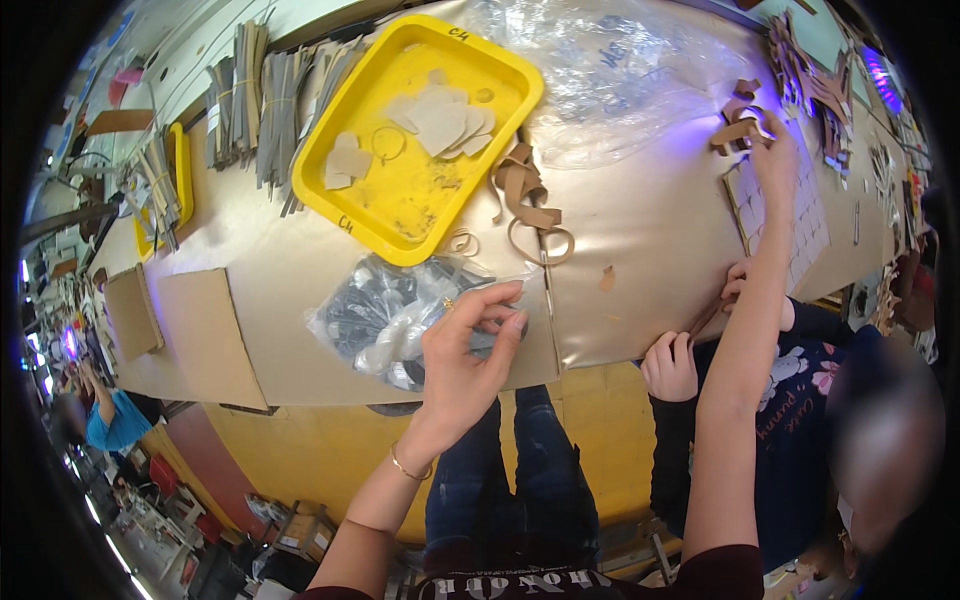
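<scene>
Dark handwriting marks the yellow tray point(402, 188); blue print shows on the clear plastic sheet point(610, 75); the right hand point(776, 152) meets the looped brown strips point(735, 134), grip unclear; the left hand point(466, 345), loosely curled, thumb apart, overlaps the clear bag point(372, 312).

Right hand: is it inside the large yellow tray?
No, the right hand is at the brown strips, well to the right of the large yellow tray.
</scene>
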Motion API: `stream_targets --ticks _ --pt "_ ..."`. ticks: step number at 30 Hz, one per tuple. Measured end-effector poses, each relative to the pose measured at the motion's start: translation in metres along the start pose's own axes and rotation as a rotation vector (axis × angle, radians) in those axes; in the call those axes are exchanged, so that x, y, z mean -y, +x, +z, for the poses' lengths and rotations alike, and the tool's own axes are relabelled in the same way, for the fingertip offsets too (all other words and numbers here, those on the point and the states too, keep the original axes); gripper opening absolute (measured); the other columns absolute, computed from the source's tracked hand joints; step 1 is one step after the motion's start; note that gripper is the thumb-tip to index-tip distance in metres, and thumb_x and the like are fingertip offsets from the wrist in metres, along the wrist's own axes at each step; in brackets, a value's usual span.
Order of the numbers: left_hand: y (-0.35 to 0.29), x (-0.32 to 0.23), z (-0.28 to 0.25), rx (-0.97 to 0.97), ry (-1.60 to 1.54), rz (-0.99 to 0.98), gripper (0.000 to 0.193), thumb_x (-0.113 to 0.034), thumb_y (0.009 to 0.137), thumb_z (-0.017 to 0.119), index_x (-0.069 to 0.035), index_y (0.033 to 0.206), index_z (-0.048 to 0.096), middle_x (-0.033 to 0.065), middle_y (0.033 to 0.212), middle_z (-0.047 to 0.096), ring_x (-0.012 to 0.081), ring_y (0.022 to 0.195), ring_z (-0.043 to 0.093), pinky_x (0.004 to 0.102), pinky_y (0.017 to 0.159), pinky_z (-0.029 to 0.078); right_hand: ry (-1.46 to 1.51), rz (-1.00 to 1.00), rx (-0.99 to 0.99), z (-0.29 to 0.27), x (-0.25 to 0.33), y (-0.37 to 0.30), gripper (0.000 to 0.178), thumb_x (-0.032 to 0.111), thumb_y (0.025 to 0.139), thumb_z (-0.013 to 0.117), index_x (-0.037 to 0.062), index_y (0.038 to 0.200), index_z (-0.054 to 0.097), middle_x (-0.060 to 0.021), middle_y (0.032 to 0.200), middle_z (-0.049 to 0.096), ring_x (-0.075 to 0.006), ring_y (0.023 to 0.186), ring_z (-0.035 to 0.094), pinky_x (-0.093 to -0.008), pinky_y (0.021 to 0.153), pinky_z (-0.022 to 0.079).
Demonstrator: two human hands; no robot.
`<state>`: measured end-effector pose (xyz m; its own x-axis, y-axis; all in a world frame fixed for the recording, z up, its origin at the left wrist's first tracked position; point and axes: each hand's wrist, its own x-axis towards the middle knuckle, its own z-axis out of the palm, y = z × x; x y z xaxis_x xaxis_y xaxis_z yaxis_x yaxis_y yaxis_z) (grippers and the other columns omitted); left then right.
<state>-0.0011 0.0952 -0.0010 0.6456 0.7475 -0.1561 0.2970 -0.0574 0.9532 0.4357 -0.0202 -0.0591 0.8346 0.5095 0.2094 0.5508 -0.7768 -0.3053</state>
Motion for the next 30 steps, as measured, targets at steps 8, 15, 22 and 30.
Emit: stream_targets --ticks 8,15,22,30 --pt "0.028 0.005 -0.004 -0.084 0.122 0.051 0.024 -0.005 0.082 0.066 -0.001 0.106 0.062 0.0122 0.089 0.066 0.0179 0.064 0.060 0.0278 0.060 0.046 0.426 0.081 -0.013 -0.017 0.100 -0.087 0.030 0.011 0.082 0.065 0.0075 0.112 0.063 -0.0066 0.091 0.064 -0.0143 0.077 0.058 -0.0290 0.069 0.048" --pt "0.065 0.018 0.015 -0.020 0.451 -0.035 0.027 -0.017 0.084 0.064 0.001 0.103 0.061 0.0184 0.090 0.064 0.0306 0.070 0.062 0.0396 0.065 0.048 0.596 -0.040 0.305 0.026 0.217 -0.168 0.025 0.019 0.079 0.072 0.0048 0.099 0.066 -0.0095 0.087 0.063 -0.0187 0.075 0.060 -0.0295 0.068 0.048" --pt "0.070 0.036 0.022 -0.021 0.540 -0.070 0.011 -0.010 0.082 0.060 0.001 0.086 0.060 0.0211 0.081 0.064 0.0380 0.073 0.062 0.0451 0.064 0.048 0.981 0.338 0.417 0.027 0.207 -0.170 0.015 0.014 0.085 0.063 -0.0007 0.086 0.065 -0.0023 0.070 0.060 -0.0116 0.064 0.055 -0.0253 0.064 0.045" --pt "0.070 0.025 0.016 -0.085 0.151 -0.137 0.011 -0.010 0.084 0.062 0.001 0.081 0.061 0.0147 0.077 0.066 0.0225 0.071 0.065 0.0350 0.066 0.049 1.415 0.676 0.432 -0.006 0.161 -0.185 0.020 0.019 0.087 0.050 0.0036 0.077 0.057 -0.0012 0.068 0.054 -0.0083 0.063 0.049 -0.0224 0.059 0.038"
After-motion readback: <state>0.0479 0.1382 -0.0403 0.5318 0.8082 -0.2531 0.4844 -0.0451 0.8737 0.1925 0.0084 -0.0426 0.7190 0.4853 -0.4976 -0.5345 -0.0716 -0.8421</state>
